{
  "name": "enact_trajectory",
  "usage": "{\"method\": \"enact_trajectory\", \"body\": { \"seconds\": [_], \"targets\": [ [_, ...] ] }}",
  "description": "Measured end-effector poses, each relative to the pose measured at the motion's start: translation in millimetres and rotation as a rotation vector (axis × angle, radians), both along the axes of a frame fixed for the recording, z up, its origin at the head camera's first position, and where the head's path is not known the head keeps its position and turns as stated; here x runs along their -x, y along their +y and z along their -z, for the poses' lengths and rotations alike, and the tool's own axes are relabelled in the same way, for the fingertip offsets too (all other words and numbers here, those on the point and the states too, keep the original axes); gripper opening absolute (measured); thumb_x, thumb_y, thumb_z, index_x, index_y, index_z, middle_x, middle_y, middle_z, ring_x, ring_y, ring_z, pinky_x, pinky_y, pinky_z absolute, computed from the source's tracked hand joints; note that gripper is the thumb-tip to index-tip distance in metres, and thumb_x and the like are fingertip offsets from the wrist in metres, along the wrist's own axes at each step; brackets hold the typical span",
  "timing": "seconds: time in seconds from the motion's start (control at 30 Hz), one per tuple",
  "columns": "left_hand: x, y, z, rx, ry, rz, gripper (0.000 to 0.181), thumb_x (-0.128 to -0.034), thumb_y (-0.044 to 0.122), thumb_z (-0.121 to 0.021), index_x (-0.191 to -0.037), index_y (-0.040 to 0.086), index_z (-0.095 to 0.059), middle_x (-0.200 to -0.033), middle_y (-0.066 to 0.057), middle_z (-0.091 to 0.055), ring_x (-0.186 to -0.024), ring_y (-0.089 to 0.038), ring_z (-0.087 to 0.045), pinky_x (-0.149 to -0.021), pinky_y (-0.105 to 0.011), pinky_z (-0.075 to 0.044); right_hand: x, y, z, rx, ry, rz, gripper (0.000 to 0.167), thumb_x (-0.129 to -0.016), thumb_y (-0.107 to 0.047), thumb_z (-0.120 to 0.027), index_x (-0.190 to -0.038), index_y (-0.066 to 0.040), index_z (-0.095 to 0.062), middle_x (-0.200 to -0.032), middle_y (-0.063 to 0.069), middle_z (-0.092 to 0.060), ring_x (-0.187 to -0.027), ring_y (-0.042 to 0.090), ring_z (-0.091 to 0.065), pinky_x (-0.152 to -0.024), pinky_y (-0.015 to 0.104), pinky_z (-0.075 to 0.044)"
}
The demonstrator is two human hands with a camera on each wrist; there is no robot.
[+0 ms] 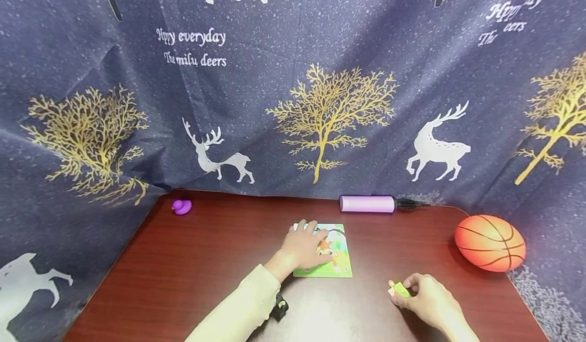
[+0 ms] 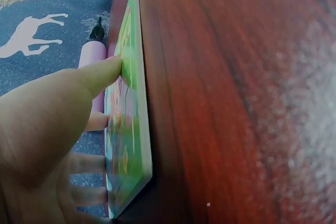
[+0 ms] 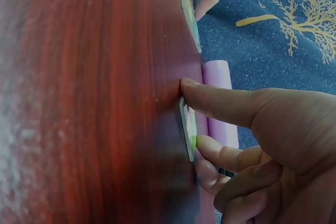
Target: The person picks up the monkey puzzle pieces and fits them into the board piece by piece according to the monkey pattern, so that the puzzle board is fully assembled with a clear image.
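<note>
A flat picture board (image 1: pixel 342 269) with a cartoon animal on a green and blue ground lies mid-table. My left hand (image 1: pixel 302 248) rests on its left part with fingers spread, covering some of the picture. In the left wrist view the thumb touches the face of the board (image 2: pixel 131 145). Off to the right, my right hand (image 1: pixel 432 301) pinches a small flat puzzle piece (image 1: pixel 402 289), coloured green and pale pink, between thumb and fingers. The right wrist view shows that puzzle piece (image 3: pixel 187 129) edge-on, close to the tabletop.
Behind the board lies a purple hand pump (image 1: pixel 368 204) with a black nozzle. An orange basketball-patterned ball (image 1: pixel 491 244) sits at the right edge, a purple toy duck (image 1: pixel 182 207) at the back left. A patterned cloth (image 1: pixel 256 87) hangs behind the brown table (image 1: pixel 220 245).
</note>
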State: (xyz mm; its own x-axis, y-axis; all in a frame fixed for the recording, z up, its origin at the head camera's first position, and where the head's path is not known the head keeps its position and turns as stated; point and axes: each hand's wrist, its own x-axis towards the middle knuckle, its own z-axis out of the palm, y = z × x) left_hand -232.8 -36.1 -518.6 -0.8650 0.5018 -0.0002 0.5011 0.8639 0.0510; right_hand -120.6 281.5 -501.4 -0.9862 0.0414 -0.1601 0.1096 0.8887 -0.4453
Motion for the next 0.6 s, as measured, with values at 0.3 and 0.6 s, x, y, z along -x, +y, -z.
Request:
{"method": "enact_trajectory", "body": {
  "seconds": [0.3, 0.6],
  "targets": [
    [2.2, 2.0, 1.3, -0.009, -0.031, -0.024, 0.069, -0.0931, 0.073, -0.053, -0.15, 0.034, -0.055, -0.155, -0.009, -0.047, -0.142, -0.038, -0.043, -0.11, -0.057, -0.041, -0.1, 0.0, 1.6, 0.037, 0.017, 0.004, 0.046, -0.07, -0.044, -0.094, -0.093, -0.016, -0.066, -0.079, -0.007, -0.066, -0.069, 0.013, -0.057, -0.06, 0.036, -0.043],
    [2.1, 1.6, 2.4, -0.008, -0.017, -0.031, 0.065, -0.0936, 0.073, -0.054, -0.146, 0.034, -0.057, -0.155, -0.008, -0.048, -0.142, -0.038, -0.044, -0.109, -0.058, -0.042, -2.3, 8.0, 0.0, 0.135, 0.02, -0.027, 0.032, -0.077, -0.034, -0.091, -0.092, -0.015, -0.069, -0.074, -0.009, -0.066, -0.066, 0.009, -0.059, -0.062, 0.031, -0.044]
  ]
}}
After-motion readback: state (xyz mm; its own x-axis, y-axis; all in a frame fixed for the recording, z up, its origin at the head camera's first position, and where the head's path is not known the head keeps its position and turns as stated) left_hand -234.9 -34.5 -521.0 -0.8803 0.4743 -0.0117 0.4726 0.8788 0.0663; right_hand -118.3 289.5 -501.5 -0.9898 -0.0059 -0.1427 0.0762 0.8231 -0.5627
